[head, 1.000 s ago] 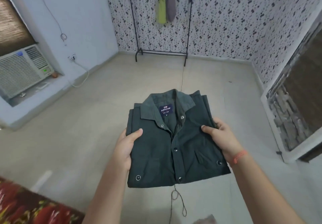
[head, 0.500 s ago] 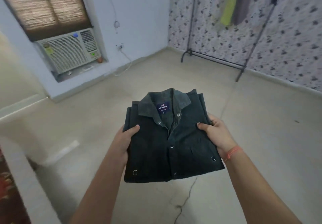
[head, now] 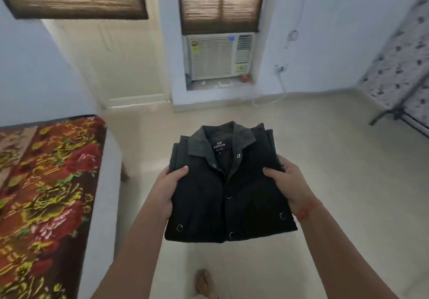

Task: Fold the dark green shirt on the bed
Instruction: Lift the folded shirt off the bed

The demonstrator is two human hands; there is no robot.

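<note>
The dark green shirt is folded into a neat rectangle, collar and label facing up, and hangs in the air in front of me above the floor. My left hand grips its left edge, thumb on top and fingers underneath. My right hand grips the right edge the same way; a red thread circles that wrist. The bed, covered with a red and yellow floral spread, lies to my left, apart from the shirt.
A window air conditioner sits in the far wall under bamboo blinds, with a cord trailing to the floor. A black clothes-rack base stands at the right. Pale floor spreads between. My foot shows below.
My view has swung left: the clothes rack has slid to the right edge and the bed has come into view on the left. Both hands keep the same hold on the folded shirt.
</note>
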